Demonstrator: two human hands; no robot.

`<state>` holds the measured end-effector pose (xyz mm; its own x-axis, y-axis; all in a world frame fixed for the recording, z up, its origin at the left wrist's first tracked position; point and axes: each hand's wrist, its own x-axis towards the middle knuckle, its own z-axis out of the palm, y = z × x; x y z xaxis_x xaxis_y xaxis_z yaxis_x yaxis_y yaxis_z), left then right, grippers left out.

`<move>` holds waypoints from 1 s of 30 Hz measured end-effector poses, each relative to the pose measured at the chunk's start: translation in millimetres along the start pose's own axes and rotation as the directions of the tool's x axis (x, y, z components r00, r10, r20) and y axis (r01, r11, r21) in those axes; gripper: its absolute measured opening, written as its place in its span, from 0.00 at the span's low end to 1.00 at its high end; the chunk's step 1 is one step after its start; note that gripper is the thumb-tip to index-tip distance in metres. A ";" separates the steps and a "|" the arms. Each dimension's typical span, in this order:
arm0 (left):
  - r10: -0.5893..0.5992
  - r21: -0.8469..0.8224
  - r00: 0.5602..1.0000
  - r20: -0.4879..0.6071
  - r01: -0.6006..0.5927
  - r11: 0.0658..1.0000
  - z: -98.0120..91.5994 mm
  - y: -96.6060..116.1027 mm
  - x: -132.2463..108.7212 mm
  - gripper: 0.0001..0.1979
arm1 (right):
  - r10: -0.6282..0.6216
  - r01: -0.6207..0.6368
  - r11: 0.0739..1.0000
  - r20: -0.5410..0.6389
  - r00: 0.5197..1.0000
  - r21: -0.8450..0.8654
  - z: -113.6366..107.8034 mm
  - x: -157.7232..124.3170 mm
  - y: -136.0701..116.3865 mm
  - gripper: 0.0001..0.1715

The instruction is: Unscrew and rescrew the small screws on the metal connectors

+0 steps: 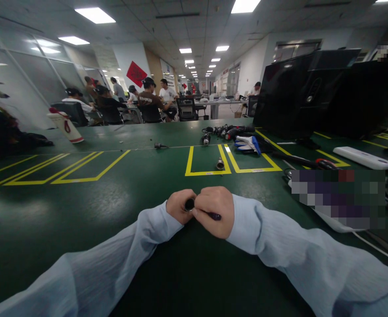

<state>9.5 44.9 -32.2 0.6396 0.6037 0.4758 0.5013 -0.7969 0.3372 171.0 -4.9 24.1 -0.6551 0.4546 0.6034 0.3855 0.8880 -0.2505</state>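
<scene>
My left hand (178, 207) is closed round a cylindrical metal connector shell (189, 204), its dark round opening turned towards me. Right beside it, my right hand (216, 207) is shut in a fist on a slim tool with a dark handle (215, 216). Only the handle's end shows below the fingers; the kind of tool cannot be made out. Thumb and fingers of the right hand meet the rim of the shell, and the two hands touch. Beyond them, a similar metal connector (219, 164) stands inside a yellow taped outline on the green table (141, 246).
Further back lie another metal connector (206, 139), dark cables (227, 131) and blue-and-white gloves (248, 144). A small dark connector (160, 145) is left of them. Black computer cases (289, 94), a white power strip (363, 157) and a blurred-out object (335, 200) occupy the right. A cup (66, 127) stands far left.
</scene>
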 end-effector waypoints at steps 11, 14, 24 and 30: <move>-0.031 0.067 0.970 -0.243 0.048 0.997 -3.3 6.3 1.0 0.06 | 0.010 -0.014 0.999 -0.103 0.995 -0.035 18.1 -13.3 4.9 0.12; -0.065 0.094 0.952 -0.301 0.098 0.991 -1.9 6.7 1.7 0.08 | -0.110 0.094 0.979 -0.078 0.991 -0.180 21.2 -14.3 -1.4 0.12; -0.039 0.106 0.935 -0.353 0.081 0.991 -0.4 3.2 1.7 0.08 | -0.151 0.135 0.934 -0.023 0.988 -0.331 28.9 -22.4 -6.7 0.10; -0.018 0.080 0.939 -0.343 0.048 0.996 -0.9 5.8 -0.9 0.08 | -0.028 0.001 0.984 -0.149 0.988 -0.178 26.9 -18.8 -3.3 0.13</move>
<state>11.3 39.7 -30.0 0.3921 0.5736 0.7192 0.5769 -0.7623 0.2934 164.6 -14.5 -6.7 -0.5613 0.4141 0.7166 0.4940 0.8623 -0.1113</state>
